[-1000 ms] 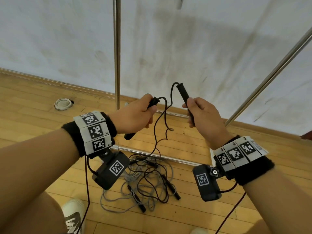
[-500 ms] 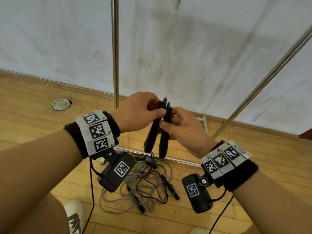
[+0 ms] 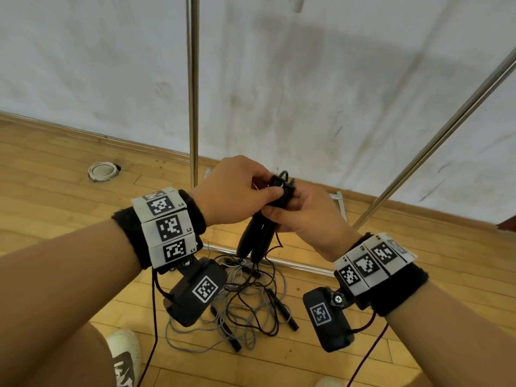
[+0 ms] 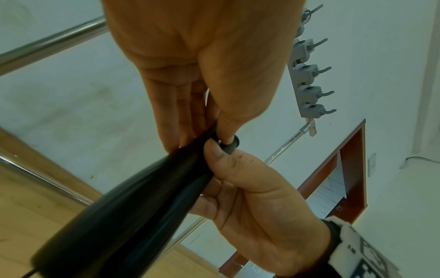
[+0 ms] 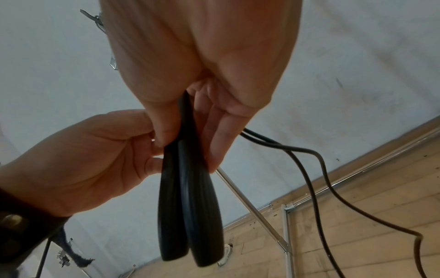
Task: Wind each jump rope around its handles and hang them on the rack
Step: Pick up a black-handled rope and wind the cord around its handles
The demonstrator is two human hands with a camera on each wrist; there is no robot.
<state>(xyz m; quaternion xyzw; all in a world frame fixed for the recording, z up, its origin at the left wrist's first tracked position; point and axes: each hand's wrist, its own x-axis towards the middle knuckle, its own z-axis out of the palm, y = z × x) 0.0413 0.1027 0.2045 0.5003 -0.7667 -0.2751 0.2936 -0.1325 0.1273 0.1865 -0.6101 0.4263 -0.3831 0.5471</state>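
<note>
Black handles (image 3: 255, 238) sit paired in our left hand (image 3: 236, 191) and right hand (image 3: 304, 216), both grips pinching them; winding not begun, other ropes (image 3: 245, 311) wait on the floor (image 3: 55, 191), rack (image 3: 192, 93) bare.

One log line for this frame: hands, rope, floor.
left hand: pinching handle tops | right hand: gripping both black handles together | cord: hanging, unwound | floor: more ropes tangled
</note>
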